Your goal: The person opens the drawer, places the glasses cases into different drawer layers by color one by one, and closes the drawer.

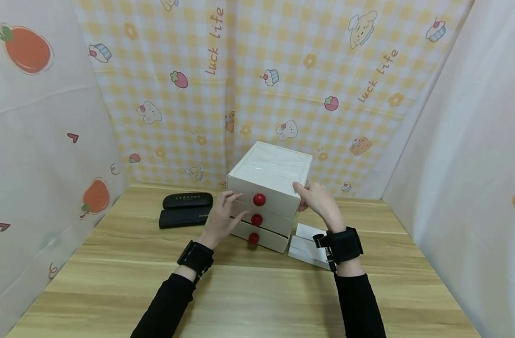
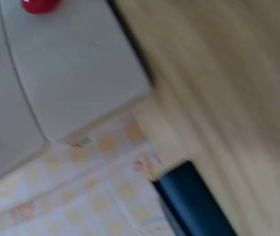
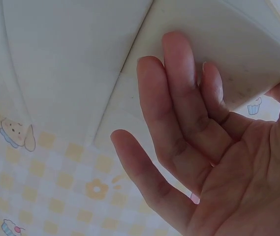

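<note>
A small white drawer box (image 1: 274, 164) with three stacked drawers and red round knobs stands near the back of the table, its front facing me. At its left front edge is my left hand (image 1: 218, 218), fingers spread and fingertips overlapping the upper drawer fronts. My right hand (image 1: 318, 199) grips the right front corner, the thumb at the top front edge and the other fingers along the side (image 3: 179, 93). In the left wrist view, drawer fronts (image 2: 76, 64) and one red knob (image 2: 40, 4) show, with little of the hand.
To the left of the box lie two black cases (image 1: 187, 201), one behind the other; a dark case end (image 2: 194, 196) shows in the left wrist view. White flat boxes (image 1: 308, 246) lie to the right, partly behind my right wrist. A patterned curtain (image 1: 177, 94) hangs behind the table.
</note>
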A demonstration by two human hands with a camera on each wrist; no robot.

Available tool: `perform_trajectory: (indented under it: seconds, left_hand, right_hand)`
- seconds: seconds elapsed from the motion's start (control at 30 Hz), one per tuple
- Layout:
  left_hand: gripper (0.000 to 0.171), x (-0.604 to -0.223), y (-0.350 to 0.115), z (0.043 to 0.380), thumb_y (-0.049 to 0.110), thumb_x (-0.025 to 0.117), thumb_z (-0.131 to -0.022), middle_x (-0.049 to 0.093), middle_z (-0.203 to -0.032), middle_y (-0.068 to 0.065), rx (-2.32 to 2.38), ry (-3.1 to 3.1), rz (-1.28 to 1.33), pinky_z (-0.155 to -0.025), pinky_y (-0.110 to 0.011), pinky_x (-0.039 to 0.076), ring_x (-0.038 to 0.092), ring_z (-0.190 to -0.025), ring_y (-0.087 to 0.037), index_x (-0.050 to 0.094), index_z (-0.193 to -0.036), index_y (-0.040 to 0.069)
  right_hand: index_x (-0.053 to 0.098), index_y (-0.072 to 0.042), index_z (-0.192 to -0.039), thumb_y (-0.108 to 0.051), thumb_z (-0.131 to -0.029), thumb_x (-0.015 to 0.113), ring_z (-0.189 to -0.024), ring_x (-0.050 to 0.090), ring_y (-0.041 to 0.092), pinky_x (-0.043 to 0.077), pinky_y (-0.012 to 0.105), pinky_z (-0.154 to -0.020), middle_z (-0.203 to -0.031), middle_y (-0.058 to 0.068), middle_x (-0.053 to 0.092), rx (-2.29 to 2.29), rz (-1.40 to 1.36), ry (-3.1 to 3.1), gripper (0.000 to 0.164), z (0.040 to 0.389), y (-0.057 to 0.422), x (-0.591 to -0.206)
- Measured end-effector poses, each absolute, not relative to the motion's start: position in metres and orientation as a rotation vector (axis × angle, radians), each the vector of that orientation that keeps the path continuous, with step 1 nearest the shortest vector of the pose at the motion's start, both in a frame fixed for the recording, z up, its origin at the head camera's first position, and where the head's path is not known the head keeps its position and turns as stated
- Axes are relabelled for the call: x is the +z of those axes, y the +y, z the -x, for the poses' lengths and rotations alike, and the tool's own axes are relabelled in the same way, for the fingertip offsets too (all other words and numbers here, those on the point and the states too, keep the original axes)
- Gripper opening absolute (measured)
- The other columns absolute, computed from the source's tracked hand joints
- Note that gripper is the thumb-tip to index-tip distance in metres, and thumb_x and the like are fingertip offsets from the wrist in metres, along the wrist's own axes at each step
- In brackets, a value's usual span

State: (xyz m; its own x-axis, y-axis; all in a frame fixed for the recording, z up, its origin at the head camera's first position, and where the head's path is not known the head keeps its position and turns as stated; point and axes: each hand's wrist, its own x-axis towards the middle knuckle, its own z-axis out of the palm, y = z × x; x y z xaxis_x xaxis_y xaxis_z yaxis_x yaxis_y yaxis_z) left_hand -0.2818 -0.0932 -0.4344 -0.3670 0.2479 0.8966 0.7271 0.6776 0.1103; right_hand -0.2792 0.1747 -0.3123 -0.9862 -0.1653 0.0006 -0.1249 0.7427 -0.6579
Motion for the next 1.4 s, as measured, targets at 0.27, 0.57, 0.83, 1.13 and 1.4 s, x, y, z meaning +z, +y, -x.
perform_trajectory:
  seconds: [0.27,0.57,0.83,1.13,1.4]
  left_hand:
    - [0.046,-0.453,-0.131,0.288,0.016,0.082,-0.073,0.059,-0.104,-0.014,-0.54,-2.065,0.64,-0.079,-0.036,0.047,0.054,-0.092,-0.026,0.06,-0.11,0.0]
    - [0.047,-0.465,-0.182,0.293,0.035,0.077,-0.078,0.06,-0.109,-0.015,-0.391,-2.421,0.387,-0.089,-0.049,0.042,0.052,-0.107,-0.034,0.061,-0.112,0.006]
    - [0.055,-0.463,-0.202,0.293,0.046,0.068,-0.084,0.057,-0.119,-0.019,-0.425,-2.631,0.257,-0.097,-0.057,0.037,0.046,-0.116,-0.041,0.057,-0.118,0.004]
    - [0.032,-0.443,-0.139,0.265,0.032,0.068,-0.086,0.066,-0.095,-0.01,-0.586,-2.417,0.52,-0.078,-0.039,0.051,0.06,-0.09,-0.026,0.065,-0.1,0.004]
    - [0.036,-0.439,-0.085,0.252,0.039,0.07,-0.082,0.068,-0.088,-0.007,-0.52,-2.321,0.635,-0.069,-0.03,0.052,0.061,-0.08,-0.021,0.064,-0.092,0.005]
  right_hand:
    - [0.064,-0.007,-0.069,-0.05,-0.094,0.042,-0.065,0.067,0.017,0.047,0.036,-0.078,-0.07,0.007,0.071,-1.087,0.237,2.881,0.055,0.279,0.175,-0.312]
    - [0.065,-0.007,-0.07,-0.05,-0.096,0.039,-0.065,0.067,0.016,0.048,0.041,-0.08,-0.069,0.007,0.071,-1.033,0.264,2.909,0.056,0.278,0.174,-0.313]
    - [0.065,-0.008,-0.071,-0.049,-0.096,0.04,-0.065,0.067,0.016,0.048,0.041,-0.081,-0.07,0.007,0.07,-1.069,0.252,2.89,0.055,0.279,0.175,-0.312]
    - [0.065,-0.006,-0.073,-0.049,-0.096,0.039,-0.065,0.067,0.016,0.048,0.039,-0.079,-0.069,0.007,0.07,-1.057,0.249,2.895,0.055,0.279,0.176,-0.312]
    - [0.065,-0.006,-0.074,-0.048,-0.095,0.04,-0.063,0.067,0.015,0.047,0.033,-0.072,-0.068,0.007,0.07,-1.056,0.261,2.906,0.053,0.281,0.175,-0.313]
